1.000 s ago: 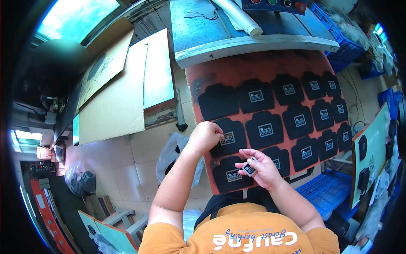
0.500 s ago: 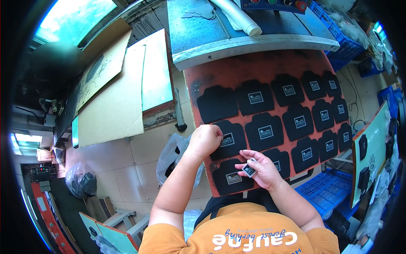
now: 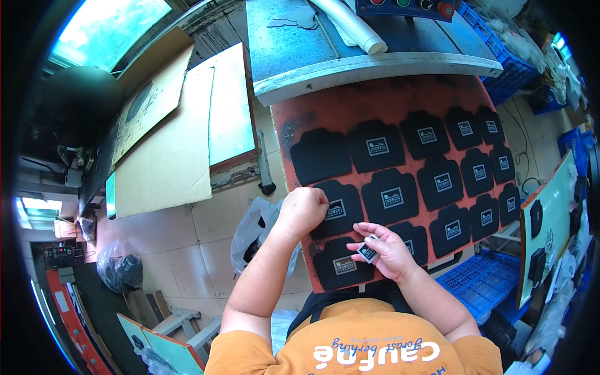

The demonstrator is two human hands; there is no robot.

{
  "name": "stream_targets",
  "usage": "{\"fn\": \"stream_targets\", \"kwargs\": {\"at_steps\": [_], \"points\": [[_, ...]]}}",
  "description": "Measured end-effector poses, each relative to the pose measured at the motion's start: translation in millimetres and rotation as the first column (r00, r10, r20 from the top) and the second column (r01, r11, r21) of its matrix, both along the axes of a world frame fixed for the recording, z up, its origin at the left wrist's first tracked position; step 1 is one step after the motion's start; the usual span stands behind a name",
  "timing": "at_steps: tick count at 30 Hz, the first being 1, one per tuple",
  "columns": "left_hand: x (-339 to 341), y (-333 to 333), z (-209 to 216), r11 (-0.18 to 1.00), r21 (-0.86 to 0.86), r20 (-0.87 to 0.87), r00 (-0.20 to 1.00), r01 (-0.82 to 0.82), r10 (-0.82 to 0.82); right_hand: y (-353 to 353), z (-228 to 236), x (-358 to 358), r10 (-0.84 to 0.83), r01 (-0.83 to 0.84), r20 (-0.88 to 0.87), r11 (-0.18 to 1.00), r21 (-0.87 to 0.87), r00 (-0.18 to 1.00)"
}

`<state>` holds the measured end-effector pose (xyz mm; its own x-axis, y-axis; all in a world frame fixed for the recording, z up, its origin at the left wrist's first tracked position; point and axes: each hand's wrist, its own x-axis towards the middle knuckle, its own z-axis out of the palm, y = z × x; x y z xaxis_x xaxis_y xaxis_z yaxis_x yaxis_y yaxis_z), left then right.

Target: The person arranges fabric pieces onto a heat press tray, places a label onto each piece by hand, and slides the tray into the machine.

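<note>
Rows of black, tab-topped fabric pieces (image 3: 381, 175) lie flat on a red board (image 3: 294, 112). Most carry a small rectangular grey-and-black label (image 3: 377, 146); the far-left piece (image 3: 321, 170) is plain black. My left hand (image 3: 304, 211) is closed, its fingertips at the label (image 3: 335, 209) on the left piece of the middle row. What it pinches, if anything, is hidden. Pinched between thumb and fingers of my right hand (image 3: 392, 250) are small labels (image 3: 369, 251), apparently a little stack. That hand hovers over the nearest row, beside the near-left piece (image 3: 328, 259).
Beyond the board stands a blue-topped machine bed (image 3: 294, 50) with a white roll (image 3: 369, 41) and a control box (image 3: 406, 7). Cardboard sheets (image 3: 169, 137) lie at left. A white plastic bag (image 3: 250, 234) sits on the floor; blue crates (image 3: 472, 281) and a leaning panel (image 3: 550, 219) are at right.
My left hand has shifted very slightly toward me, its fingers still closed at the same label. The right hand keeps its grip on the labels almost unmoved.
</note>
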<state>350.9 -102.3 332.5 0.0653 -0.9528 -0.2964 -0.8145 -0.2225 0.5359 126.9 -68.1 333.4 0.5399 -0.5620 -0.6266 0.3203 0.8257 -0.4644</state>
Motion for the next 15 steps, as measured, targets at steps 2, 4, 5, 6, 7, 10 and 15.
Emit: {"fn": "stream_targets", "kwargs": {"at_steps": [2,4,5,6,7,10,15], "points": [[0.3,0.1,-0.6,1.000,-0.002,0.000,1.000,0.003,-0.003,-0.5,0.2,0.2,0.001,-0.001,0.000,1.000,0.003,1.000],[0.3,0.4,-0.5,1.000,-0.005,0.000,1.000,0.006,-0.006,-0.9,0.0,0.0,0.003,-0.003,-0.003,1.000,0.005,1.000],[0.1,0.6,-0.1,1.000,-0.006,0.000,1.000,0.007,-0.007,-1.0,0.1,-0.2,0.005,-0.005,-0.007,1.000,0.006,1.000],[-0.1,0.7,0.4,1.000,-0.006,-0.001,1.000,0.009,-0.009,-1.1,0.6,-0.3,0.005,-0.005,-0.006,1.000,0.006,1.000],[0.0,1.0,0.7,1.000,-0.006,-0.001,1.000,0.008,-0.008,-1.3,1.5,0.1,0.008,-0.008,-0.008,1.000,0.007,1.000],[0.0,1.0,1.7,1.000,0.005,0.004,1.000,0.001,-0.001,-1.8,1.3,0.4,0.014,-0.014,-0.012,1.000,0.008,1.000],[-0.9,0.1,3.2,1.000,0.028,0.003,1.000,0.000,0.000,-2.4,0.0,-0.3,0.016,-0.016,-0.014,1.000,0.008,1.000]]}}
